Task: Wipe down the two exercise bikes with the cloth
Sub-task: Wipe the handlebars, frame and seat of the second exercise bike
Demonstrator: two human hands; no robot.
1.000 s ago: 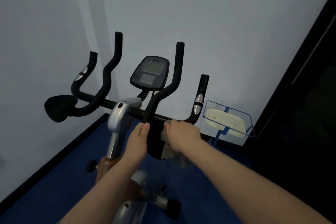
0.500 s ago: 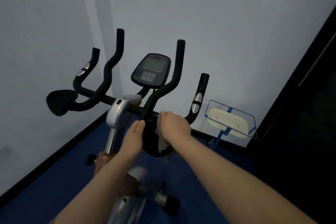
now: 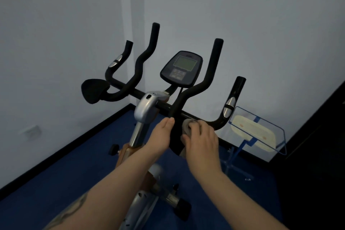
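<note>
Cloth on the handlebar, right of the stem

One exercise bike (image 3: 147,110) in view, silver stem, orange-brown frame lower down, black multi-grip handlebar (image 3: 197,87) with four upturned grips. It stands in a room corner, pale walls, dark blue carpet floor (image 3: 74,173). Dark oval console (image 3: 182,69) with a greenish screen sits above the bar, centred between the two inner grips. Black elbow pad (image 3: 95,90) at the bar's left end.

Right hand (image 3: 201,138) holds a small grey bunched cloth (image 3: 189,127) against the handlebar just right of the stem, at the base of the inner right grip. Fingers curl over the cloth; thumb lies along its lower side. More cloth hangs below the palm, partly hidden.

Left hand (image 3: 160,136) rests just left of the cloth, fingers held straight and together, tips touching the lower end of the inner right grip. It grips nothing. The two hands are near each other, not touching.

Right of the bike: clear acrylic stand with blue edges (image 3: 268,132), tilted panel, cream-coloured shapes on it. Detail too blurred to tell more. Dark doorway or panel (image 3: 317,155) at far right. Wall socket (image 3: 30,130) low on the left wall
</note>
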